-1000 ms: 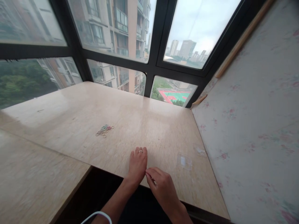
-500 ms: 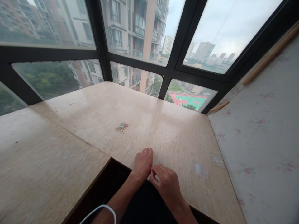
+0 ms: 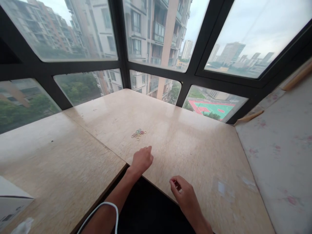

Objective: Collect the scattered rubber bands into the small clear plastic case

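Note:
Several thin coloured rings, pink, green and yellowish, lie in a small pile (image 3: 138,134) on the stone-like tabletop (image 3: 209,143). Just below the pile is my left hand (image 3: 142,160), its back turned up and a ring on one finger. Its fingers are curled and mostly hidden, so I cannot tell if they hold anything. My right hand (image 3: 181,188) hovers near the table's front edge, thumb and index finger pinched together. Whatever may be between those fingertips is too small to make out.
Clear plastic bags (image 3: 221,188) lie at the right, near the flowered wall (image 3: 280,162). A white box (image 3: 12,203) and crumpled plastic (image 3: 23,226) are at the lower left. A white cable (image 3: 107,203) crosses my left forearm. Dark-framed windows (image 3: 156,71) stand behind.
My hands have moved apart; the left has gone up toward the ring pile, away from the right. The view has turned left, bringing the white box into sight.

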Available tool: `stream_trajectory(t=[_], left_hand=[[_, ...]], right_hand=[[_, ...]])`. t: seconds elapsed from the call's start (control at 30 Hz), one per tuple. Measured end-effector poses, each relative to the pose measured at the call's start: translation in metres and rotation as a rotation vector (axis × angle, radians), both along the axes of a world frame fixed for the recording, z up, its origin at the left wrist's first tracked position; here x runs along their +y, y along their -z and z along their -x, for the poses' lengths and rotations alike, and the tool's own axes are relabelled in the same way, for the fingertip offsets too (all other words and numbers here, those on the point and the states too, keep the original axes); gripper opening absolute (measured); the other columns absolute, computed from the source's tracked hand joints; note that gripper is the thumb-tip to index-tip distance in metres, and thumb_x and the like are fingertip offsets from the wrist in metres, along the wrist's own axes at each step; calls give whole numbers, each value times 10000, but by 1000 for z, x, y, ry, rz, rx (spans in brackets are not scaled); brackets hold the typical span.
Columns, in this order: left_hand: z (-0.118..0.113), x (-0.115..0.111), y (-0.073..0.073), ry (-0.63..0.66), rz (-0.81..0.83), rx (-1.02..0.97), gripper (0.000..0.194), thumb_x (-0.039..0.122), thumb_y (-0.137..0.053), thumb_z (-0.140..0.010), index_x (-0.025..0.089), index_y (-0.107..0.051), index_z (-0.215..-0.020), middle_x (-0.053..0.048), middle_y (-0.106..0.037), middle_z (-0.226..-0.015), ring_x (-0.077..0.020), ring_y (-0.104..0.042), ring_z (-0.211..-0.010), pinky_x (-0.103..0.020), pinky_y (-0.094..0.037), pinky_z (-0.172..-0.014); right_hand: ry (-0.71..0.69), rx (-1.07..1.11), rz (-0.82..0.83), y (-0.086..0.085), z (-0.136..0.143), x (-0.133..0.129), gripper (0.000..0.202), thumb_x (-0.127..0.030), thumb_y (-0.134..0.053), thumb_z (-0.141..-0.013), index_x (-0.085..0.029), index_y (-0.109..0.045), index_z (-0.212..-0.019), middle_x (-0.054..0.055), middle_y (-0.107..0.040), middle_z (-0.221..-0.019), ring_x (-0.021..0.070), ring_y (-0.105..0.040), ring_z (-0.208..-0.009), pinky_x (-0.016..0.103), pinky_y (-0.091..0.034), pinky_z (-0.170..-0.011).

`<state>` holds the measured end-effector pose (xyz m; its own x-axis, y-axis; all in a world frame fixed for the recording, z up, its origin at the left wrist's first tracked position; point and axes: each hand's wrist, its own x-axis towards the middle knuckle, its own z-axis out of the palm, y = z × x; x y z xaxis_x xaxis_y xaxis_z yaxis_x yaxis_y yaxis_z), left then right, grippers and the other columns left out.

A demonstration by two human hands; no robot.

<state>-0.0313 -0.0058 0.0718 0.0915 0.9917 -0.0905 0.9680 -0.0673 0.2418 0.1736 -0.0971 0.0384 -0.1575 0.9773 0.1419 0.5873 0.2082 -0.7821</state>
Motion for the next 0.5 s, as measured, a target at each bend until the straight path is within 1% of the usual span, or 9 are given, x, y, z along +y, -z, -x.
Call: stream_trajectory(t=[0.13, 0.2, 0.27, 0.33, 0.4, 0.5], left_hand=[[46, 26, -1, -165, -72, 35, 365, 254, -407, -888, 178, -529, -1224, -122, -647, -1129, -255, -584, -1061, -353, -456, -844], [69, 39, 3, -205, -77, 49, 376, 254, -411, -879, 187, -531, -1229, -112, -639, -1154, -252, -582, -1060, -346, -458, -837], [89, 52, 8, -226, -85, 48, 376, 278, -417, -876, 175, -546, -1213, -113, -628, -1171, -250, -569, -1083, -336, -452, -852], [104, 66, 14, -216, -82, 2, 379, 287, -430, -866, 157, -567, -1195, -114, -627, -1156, -237, -581, -1051, -323, -446, -867], [115, 79, 19, -159, -58, -53, 371, 236, -464, -830, 147, -600, -1163, -97, -644, -1107, -204, -604, -977, -287, -443, -869], [124, 96, 23, -74, -27, -94, 381, 150, -498, -759, 153, -649, -1109, -63, -664, -1063, -157, -620, -864, -225, -449, -830]], right_hand=[[29, 148, 96, 23, -25, 0, 242, -426, -590, -842, -210, -608, -735, 11, -633, -664, 166, -602, -601, 248, -486, -557], [44, 224, 103, 30, -35, 0, 283, -454, -595, -835, -208, -600, -694, 2, -604, -623, 162, -588, -578, 243, -480, -544], [36, 276, 107, 34, -40, 0, 298, -459, -588, -840, -207, -611, -680, -3, -587, -594, 160, -583, -560, 239, -479, -542], [19, 304, 110, 34, -41, 0, 295, -457, -592, -839, -208, -635, -688, 1, -599, -593, 161, -590, -555, 241, -485, -550], [11, 323, 103, 34, -40, 1, 291, -456, -588, -841, -209, -659, -706, 13, -627, -619, 165, -601, -557, 245, -493, -558], [11, 343, 89, 34, -39, 0, 289, -461, -577, -848, -215, -689, -747, 22, -648, -633, 169, -611, -554, 252, -506, -567]])
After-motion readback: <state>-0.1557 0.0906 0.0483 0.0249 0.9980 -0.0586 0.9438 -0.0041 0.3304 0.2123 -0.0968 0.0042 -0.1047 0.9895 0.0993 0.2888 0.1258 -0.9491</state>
